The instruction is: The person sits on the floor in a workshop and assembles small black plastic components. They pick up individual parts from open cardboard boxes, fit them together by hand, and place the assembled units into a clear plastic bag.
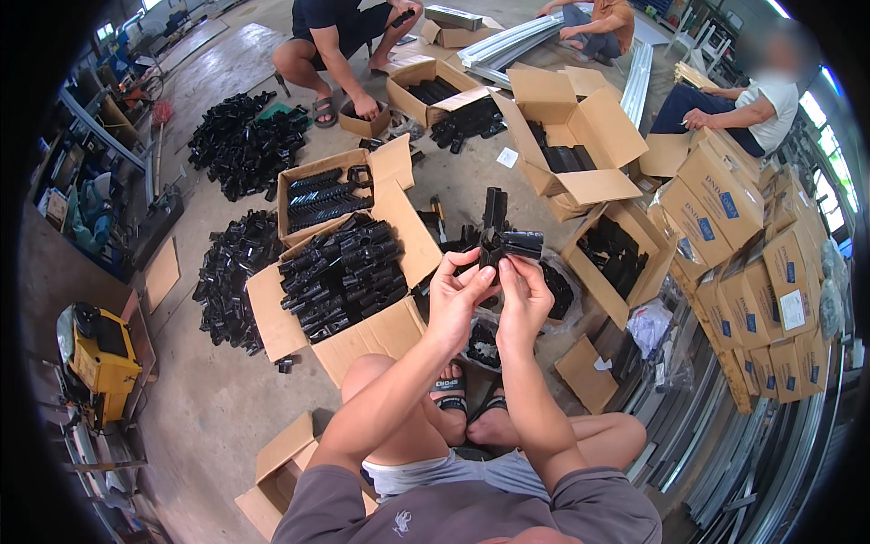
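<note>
Bare hands [456, 288] pinching a glossy black branching fitting [495, 238], open cardboard box [372, 343] heaped with tubular pieces [340, 281]

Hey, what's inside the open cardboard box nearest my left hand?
The cardboard box holds many black parts, piled closely together. Only the upper ones show; whatever lies beneath them, and the bottom itself, is covered.

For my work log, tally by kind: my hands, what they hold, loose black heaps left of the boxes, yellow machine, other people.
Left hand and right hand: 2
Held black cluster: 1 (parts within it unclear)
Upper black heap and lower black heap: 2
Yellow machine: 1
People in dark top, orange top, white top: 3
Total: 9
</note>
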Demonstrator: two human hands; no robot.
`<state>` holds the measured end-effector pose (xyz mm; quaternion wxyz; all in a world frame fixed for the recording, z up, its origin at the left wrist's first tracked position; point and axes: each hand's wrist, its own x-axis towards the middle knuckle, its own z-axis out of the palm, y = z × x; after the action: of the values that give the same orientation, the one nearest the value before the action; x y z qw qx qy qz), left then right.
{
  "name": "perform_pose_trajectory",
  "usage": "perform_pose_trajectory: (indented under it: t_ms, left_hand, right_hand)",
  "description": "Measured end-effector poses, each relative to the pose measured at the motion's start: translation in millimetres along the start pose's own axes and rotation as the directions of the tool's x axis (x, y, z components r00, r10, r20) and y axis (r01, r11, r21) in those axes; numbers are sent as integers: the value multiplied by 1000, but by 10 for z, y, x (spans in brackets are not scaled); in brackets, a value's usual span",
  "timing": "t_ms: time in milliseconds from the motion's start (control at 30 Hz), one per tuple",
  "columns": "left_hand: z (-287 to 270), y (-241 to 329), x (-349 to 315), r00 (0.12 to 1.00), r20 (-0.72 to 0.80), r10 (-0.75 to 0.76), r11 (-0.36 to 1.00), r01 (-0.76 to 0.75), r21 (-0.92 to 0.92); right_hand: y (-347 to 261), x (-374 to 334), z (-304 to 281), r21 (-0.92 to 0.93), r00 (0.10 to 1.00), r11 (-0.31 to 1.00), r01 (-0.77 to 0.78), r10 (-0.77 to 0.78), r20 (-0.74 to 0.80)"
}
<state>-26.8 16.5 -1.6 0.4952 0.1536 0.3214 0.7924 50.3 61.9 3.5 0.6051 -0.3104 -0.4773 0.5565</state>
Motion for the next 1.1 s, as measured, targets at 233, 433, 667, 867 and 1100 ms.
perform_pose_trajectory:
  t_ms: [233,433,667,867,1100]
  left_hand:
    - [4,6,-12,1000,2,10,1000,-10,19]
    - [24,20,-4,1000,-7,19,1000,-19,22]
    - [10,17,-1,1000,-1,22,999,-21,36]
    - [0,17,5,999,-1,34,999,-33,34]
    - [-8,-21,7,1000,-3,18,999,-18,43]
  right_hand:
    - [-64,33,-21,69,991,988,-137,137,10]
    - [-21,30,-12,83,987,984,-158,158,10]
    - [-50,29,8,162,982,969,-187,188,9]
    - [-95,52,21,169,970,955,-243,242,25]
    - [-25,48,10,227,962,937,-265,272,2]
